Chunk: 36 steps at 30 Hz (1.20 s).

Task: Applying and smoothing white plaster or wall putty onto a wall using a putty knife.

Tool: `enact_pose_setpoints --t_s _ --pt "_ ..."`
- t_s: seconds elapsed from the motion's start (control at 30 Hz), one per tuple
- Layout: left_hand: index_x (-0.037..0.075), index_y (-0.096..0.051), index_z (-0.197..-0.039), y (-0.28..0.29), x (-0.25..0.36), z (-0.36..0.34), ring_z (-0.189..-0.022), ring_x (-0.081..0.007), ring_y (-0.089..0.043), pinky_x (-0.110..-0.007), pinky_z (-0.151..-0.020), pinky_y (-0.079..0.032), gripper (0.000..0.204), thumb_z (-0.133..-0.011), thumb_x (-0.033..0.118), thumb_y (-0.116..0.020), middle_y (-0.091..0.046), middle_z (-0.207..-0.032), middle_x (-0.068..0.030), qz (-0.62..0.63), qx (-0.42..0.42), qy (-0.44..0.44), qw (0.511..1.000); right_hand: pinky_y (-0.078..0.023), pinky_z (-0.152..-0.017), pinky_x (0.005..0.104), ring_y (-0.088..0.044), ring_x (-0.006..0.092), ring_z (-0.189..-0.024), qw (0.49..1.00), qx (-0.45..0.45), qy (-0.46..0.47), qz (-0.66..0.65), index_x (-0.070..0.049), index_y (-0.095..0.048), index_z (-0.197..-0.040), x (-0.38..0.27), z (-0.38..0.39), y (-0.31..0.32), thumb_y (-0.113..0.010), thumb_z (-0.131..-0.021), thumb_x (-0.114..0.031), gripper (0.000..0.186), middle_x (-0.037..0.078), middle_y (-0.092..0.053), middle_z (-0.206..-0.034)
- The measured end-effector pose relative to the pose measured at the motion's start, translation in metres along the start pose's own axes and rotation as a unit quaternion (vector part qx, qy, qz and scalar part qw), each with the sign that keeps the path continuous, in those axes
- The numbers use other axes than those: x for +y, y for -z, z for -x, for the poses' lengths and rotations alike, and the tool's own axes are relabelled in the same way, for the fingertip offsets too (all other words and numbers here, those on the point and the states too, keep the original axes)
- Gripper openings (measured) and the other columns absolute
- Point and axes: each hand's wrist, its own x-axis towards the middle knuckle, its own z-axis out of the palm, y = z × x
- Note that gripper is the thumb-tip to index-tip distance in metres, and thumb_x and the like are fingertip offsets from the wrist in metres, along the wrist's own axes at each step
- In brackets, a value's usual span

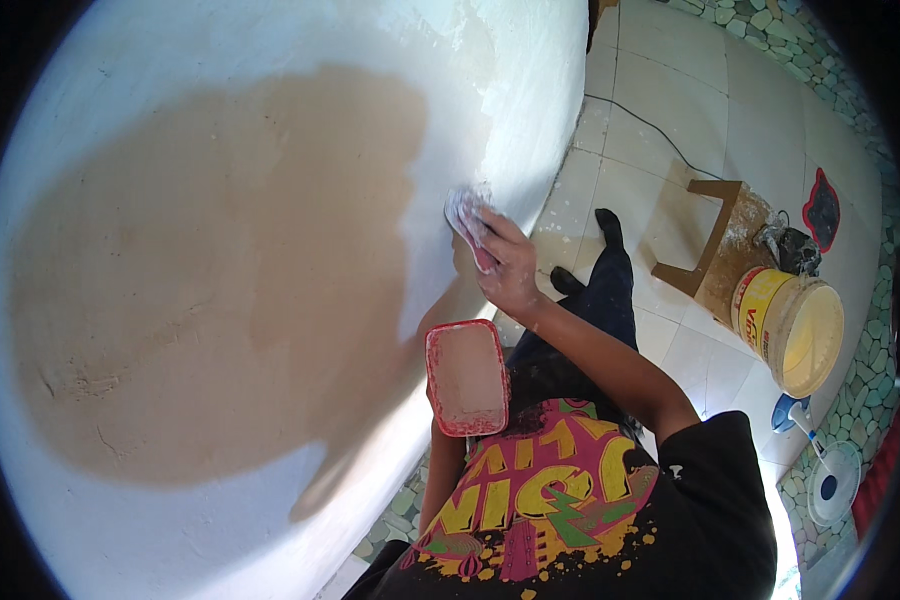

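My right hand (pixel 510 265) is closed round a wet, whitish-pink cloth (pixel 467 222), pressed against the white wall (pixel 370 540) on my left. In front of my chest, a red-rimmed rectangular tub (pixel 467 378) holds pale, milky liquid. Smears of the same pale stuff coat its rim. My left forearm (pixel 447 465) runs up beneath the tub and supports it; the left hand itself is almost wholly hidden behind the tub.
A low brown wooden stool (pixel 715 235) stands to the right, spattered white. By it are a yellow-labelled paint bucket (pixel 765 315), a black plastic bag (pixel 798 248) and a red-edged dark mat (pixel 821 210). A cable (pixel 660 128) crosses the tiled floor. Pebble paving (pixel 860 390) lines the right.
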Motion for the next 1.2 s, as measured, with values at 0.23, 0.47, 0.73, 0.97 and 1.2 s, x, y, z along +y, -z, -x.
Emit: enact_pose_setpoints --t_s 0.23,0.47,0.73,0.97,1.2 --pt "0.01 -0.037 -0.156 0.055 0.008 -0.012 -0.131 -0.0397 -0.056 -0.058 -0.105 -0.049 0.081 -0.094 0.06 -0.054 -0.049 -0.152 -0.0178 0.008 -0.152 0.042 0.987 -0.046 -0.107 0.0362 -0.063 0.0326 -0.125 0.997 0.008 -0.053 -0.059 0.003 -0.065 -0.129 -0.031 -0.046 0.028 -0.051 -0.081 0.017 0.052 0.022 -0.065 -0.132" --pt "0.0 -0.05 -0.139 -0.003 0.0 0.006 -0.084 -0.0386 -0.068 -0.048 -0.069 -0.06 0.06 -0.106 0.048 -0.034 -0.066 -0.108 -0.0255 0.016 -0.036 0.008 0.999 -0.046 -0.109 0.0371 -0.061 0.0285 -0.128 0.997 0.015 -0.024 -0.078 0.0 -0.067 -0.129 -0.043 -0.029 -0.003 -0.052 -0.085 0.014 0.049 0.02 -0.064 -0.135" --pt "0.0 -0.052 -0.137 0.029 0.002 -0.002 -0.083 -0.0378 -0.069 -0.047 -0.069 -0.06 0.06 -0.106 0.049 -0.035 -0.066 -0.105 -0.0259 0.015 -0.008 0.019 1.0 -0.048 -0.101 0.0294 -0.064 0.0198 -0.118 0.984 0.038 -0.114 -0.134 0.002 -0.065 -0.131 -0.038 -0.076 0.035 -0.055 -0.09 0.011 0.043 0.017 -0.068 -0.128" --pt "0.004 -0.048 -0.143 0.035 -0.001 -0.009 -0.097 -0.0384 -0.065 -0.051 -0.08 -0.057 0.062 -0.103 0.051 -0.041 -0.062 -0.119 -0.022 0.001 -0.132 0.027 0.991 -0.05 -0.101 0.0313 -0.065 0.0199 -0.117 0.982 -0.053 -0.085 -0.16 -0.001 -0.068 -0.126 -0.069 -0.025 0.017 -0.056 -0.084 0.018 0.047 0.013 -0.069 -0.125" --pt "0.007 -0.048 -0.146 0.022 0.0 -0.013 -0.108 -0.0372 -0.065 -0.055 -0.089 -0.057 0.06 -0.104 0.049 -0.042 -0.062 -0.132 -0.0184 0.018 -0.172 0.014 0.985 -0.049 -0.099 0.0303 -0.065 0.0187 -0.114 0.977 -0.022 -0.146 -0.156 0.003 -0.067 -0.125 -0.039 -0.054 0.055 -0.058 -0.089 0.012 0.038 0.013 -0.071 -0.12"
